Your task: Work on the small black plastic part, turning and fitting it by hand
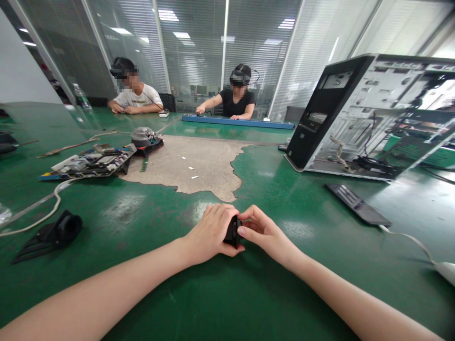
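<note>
Near the middle of the green table I hold a small black boxy part (233, 232) just above or on the surface; its exact kind is hard to make out. My left hand (209, 230) wraps round it from the left, fingers over the top and thumb below, hiding much of it. From the other side, the thumb and index finger of my right hand (265, 233) pinch its right face. Well off to the left lies a black plastic piece (53, 233) with a round opening.
A circuit board (94, 160) and a fan-like cooler (142, 138) lie at left, by a bare worn patch (209, 163). An opened computer case (359, 118) stands right, behind a flat dark device (355, 204) with a white cable. Two people sit opposite, one by a blue bar (238, 122).
</note>
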Available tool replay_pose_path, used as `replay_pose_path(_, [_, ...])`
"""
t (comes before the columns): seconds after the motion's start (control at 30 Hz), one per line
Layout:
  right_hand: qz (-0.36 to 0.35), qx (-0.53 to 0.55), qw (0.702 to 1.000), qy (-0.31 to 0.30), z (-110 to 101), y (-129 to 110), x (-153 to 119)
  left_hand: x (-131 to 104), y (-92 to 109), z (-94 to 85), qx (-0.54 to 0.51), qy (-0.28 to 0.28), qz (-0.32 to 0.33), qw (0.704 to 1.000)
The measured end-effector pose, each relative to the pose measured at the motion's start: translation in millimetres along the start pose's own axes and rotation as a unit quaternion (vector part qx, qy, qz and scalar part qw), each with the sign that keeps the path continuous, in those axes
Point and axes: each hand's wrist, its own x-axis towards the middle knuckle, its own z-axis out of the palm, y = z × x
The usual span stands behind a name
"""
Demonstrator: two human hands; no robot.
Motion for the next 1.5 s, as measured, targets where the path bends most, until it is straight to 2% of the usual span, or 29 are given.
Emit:
replay_pose_path(0.17, [0.016, -0.019, 0.999, -0.02, -2.6, -2.1, 1.1, 0.5, 0.2, 0.3, -0.001, 0.0, -0.002, 1.0])
replay_pose_path(0.37, [0.015, 0.028, 0.998, -0.058, -4.2, -3.8, -1.6, 0.5, 1.1, 1.9, 0.006, 0.002, -0.011, 1.0])
replay_pose_path(0.57, [-0.012, 0.014, 1.0, -0.014, 0.2, -1.3, -1.3, 1.0, 0.8, 1.8, -0.004, 0.003, -0.009, 1.0])
replay_pose_path(0.67, [0.0, 0.002, 1.0, 0.002, 0.9, -1.3, -0.6, 1.5, 0.7, 1.7, -0.003, 0.0, -0.011, 1.0])
replay_pose_path(0.97, [0.013, 0.036, 0.998, -0.052, -3.1, -6.3, -2.8, 1.1, 1.2, 3.0, 0.008, 0.007, -0.007, 1.0])
replay_pose_path(1.17, [-0.015, 0.026, 0.999, -0.023, -0.5, -2.1, -3.1, 1.7, 2.2, 2.1, 0.007, -0.002, -0.008, 1.0])
replay_pose_path(1.33, [0.007, -0.002, 1.0, 0.006, 1.9, -1.4, -2.3, 2.4, 1.2, 3.0, 0.007, -0.004, -0.015, 1.0])
replay_pose_path(1.5, [0.005, 0.01, 1.0, -0.024, -1.5, -1.2, -1.8, 1.8, 1.4, 2.9, 0.007, -0.007, -0.02, 1.0])
